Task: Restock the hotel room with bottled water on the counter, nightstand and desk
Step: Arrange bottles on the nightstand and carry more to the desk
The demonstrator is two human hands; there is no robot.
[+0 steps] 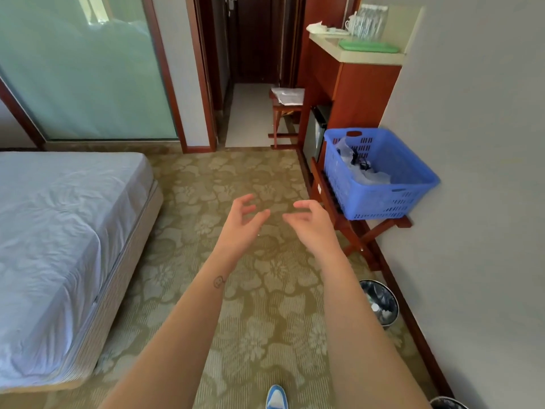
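Above the patterned carpet (pixel 265 320), the left hand (pixel 244 215) and right hand (pixel 309 219) hung empty, fingers loosely curled. Ahead and rightward, nearer the right hand, a blue basket (pixel 380 202) sat on a wooden rack (pixel 362 234). Whether the clear plastic inside was bottled water could not be told. Beyond stood the worktop (pixel 327 44) with glasses (pixel 370 22), and a bed (pixel 59 231) lay left.
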